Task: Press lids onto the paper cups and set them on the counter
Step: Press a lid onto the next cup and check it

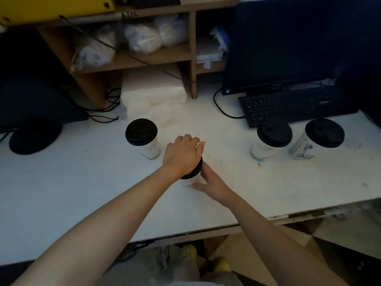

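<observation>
The left hand (182,154) lies palm down on top of a black lid (196,171), its fingers curled over the lid's far rim. Directly under that hand the paper cup (188,181) stands upright on the white counter (82,182) (only a sliver of its white wall shows below the lid). The right hand (211,182), just below and to the right of the left hand, grasps the cup's side, with the thumb on the near side and the fingers hidden behind the cup. Near the left hand, on its left, stands a lidded cup (151,148). Well to the right of the right hand stand a second lidded cup (262,150) and, farther out, a third lidded cup (303,148), both beside a black keyboard (288,104).
</observation>
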